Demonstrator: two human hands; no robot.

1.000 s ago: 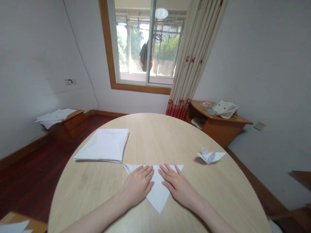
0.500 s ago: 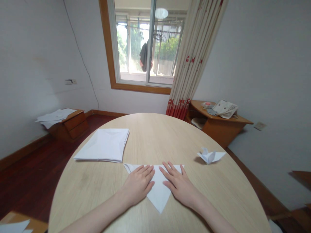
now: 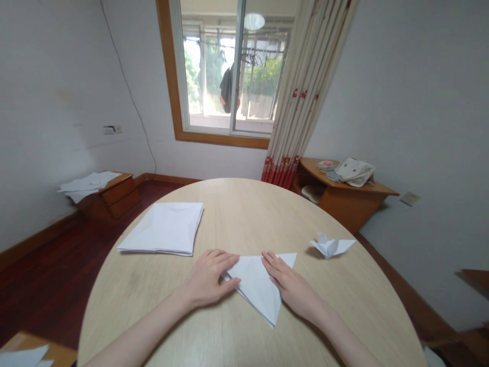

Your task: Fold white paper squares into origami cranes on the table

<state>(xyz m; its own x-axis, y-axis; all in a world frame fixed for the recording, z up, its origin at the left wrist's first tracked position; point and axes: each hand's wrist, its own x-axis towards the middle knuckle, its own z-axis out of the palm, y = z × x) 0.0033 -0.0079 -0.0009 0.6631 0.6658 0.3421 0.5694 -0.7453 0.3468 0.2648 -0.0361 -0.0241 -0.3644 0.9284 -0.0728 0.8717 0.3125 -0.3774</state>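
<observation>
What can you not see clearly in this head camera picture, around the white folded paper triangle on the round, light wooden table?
Head view:
Part of the white paper triangle: hidden by the left hand and right hand.
White paper stack: sheets too thin to count.
Small round items on the far wooden cabinet: too small to identify.
White paper at lower left: cut off by the picture edge.

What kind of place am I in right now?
Probably a room in a home, perhaps a spare room: there's a round wooden table, a low wooden drawer cabinet, and a curtained window with clothes hanging outside it.
</observation>
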